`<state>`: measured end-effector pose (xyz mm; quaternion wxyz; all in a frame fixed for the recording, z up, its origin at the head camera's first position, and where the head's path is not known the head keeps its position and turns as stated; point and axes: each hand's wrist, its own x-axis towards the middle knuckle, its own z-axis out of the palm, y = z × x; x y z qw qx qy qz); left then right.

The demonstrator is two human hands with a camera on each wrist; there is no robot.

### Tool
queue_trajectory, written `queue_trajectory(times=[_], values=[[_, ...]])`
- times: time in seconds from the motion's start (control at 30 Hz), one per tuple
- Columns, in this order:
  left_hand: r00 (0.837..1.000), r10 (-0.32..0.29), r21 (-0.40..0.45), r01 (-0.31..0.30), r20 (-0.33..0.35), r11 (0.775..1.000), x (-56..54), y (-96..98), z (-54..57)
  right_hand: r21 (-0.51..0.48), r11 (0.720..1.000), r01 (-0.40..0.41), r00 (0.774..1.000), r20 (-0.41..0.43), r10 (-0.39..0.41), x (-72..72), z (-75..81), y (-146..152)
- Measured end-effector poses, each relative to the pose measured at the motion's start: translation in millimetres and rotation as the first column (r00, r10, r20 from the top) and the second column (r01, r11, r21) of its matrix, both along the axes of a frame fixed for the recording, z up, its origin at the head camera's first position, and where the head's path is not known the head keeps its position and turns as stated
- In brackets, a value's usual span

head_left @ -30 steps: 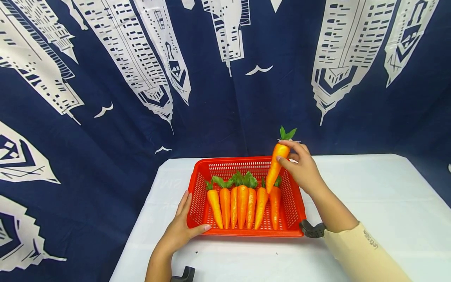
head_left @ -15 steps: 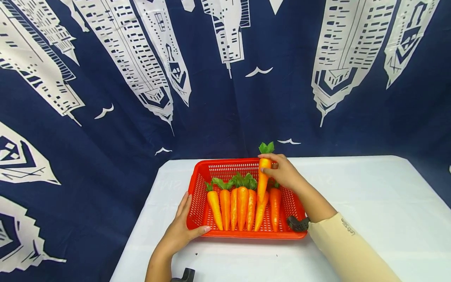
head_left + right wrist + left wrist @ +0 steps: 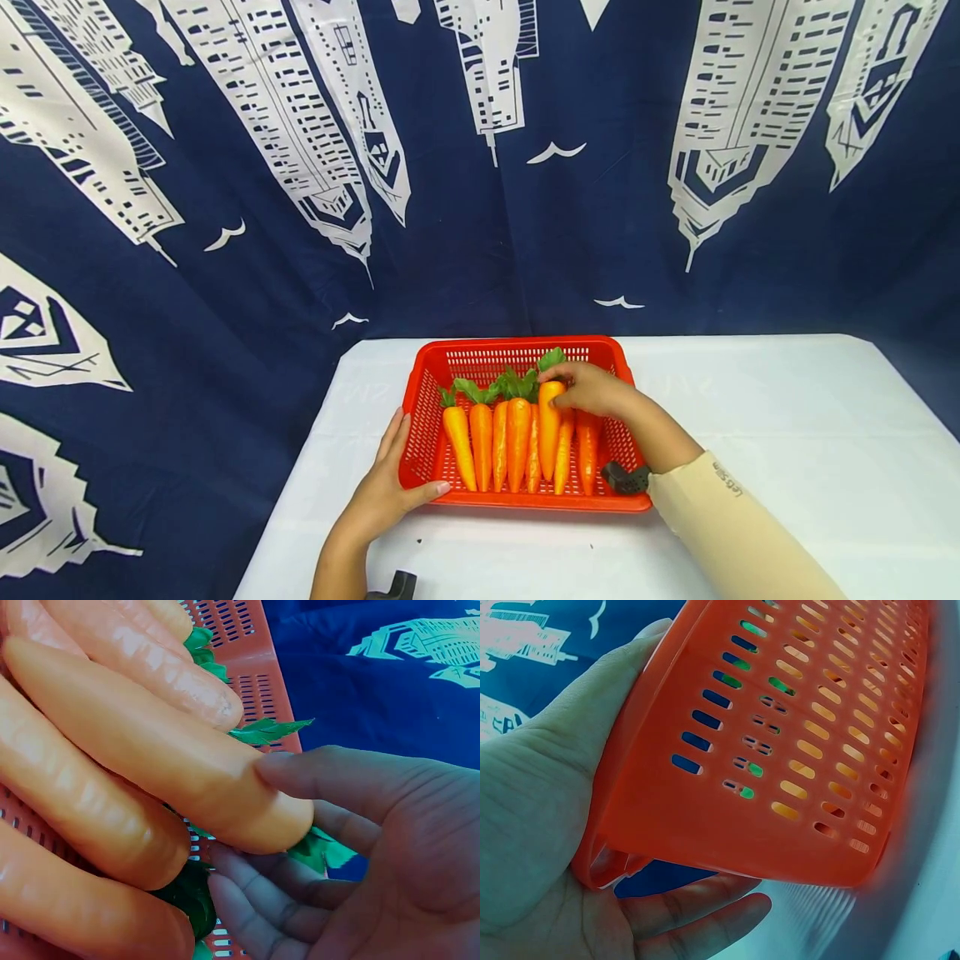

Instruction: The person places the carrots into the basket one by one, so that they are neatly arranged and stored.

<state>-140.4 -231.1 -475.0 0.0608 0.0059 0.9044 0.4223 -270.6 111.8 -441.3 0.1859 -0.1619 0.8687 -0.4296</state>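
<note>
My right hand (image 3: 596,390) pinches an orange carrot (image 3: 549,437) near its leafy top, inside a red plastic basket (image 3: 517,500). In the right wrist view, the thumb lies on one side of this carrot (image 3: 172,757) and fingers reach beneath its thick end. The carrot lies in the row with its tip toward the front, close against its neighbours. My left hand (image 3: 378,492) spans the basket's front left corner, thumb on the front rim and straight fingers along the left side. The basket's rim (image 3: 649,697) sits between thumb and fingers in the left wrist view.
Several other carrots (image 3: 481,446) with green leaves lie side by side in the basket. It stands on a white table (image 3: 757,433). Behind the table hangs a dark blue cloth (image 3: 450,267) printed with white buildings.
My right hand has moved left and down, carrying the carrot from above the basket's back right into the row. The left hand stays at the basket's corner.
</note>
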Motion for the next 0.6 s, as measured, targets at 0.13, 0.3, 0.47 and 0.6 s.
queue_trajectory(times=[0.13, 0.3, 0.47, 0.6], values=[[1.000, -0.001, 0.000, 0.001, -0.002, 1.000, 0.7, 0.4, 0.8, 0.047, 0.998, -0.051, 0.999, 0.000, 0.051, 3.4, -0.9, 0], [1.000, -0.005, 0.001, 0.005, -0.005, 1.000, 1.0, 1.1, 1.1, 0.118, 0.988, -0.096, 0.995, 0.029, 0.093, 9.0, 2.5, 1], [1.000, -0.009, -0.027, 0.009, -0.006, 1.000, 2.4, 0.6, 1.3, 0.124, 0.985, -0.119, 0.993, 0.009, 0.119, 11.1, 5.4, 4], [1.000, -0.007, -0.045, 0.006, -0.024, 0.999, 3.5, -0.2, 3.4, 0.049, 0.996, -0.080, 0.997, -0.005, 0.081, 11.9, 10.2, 10]])
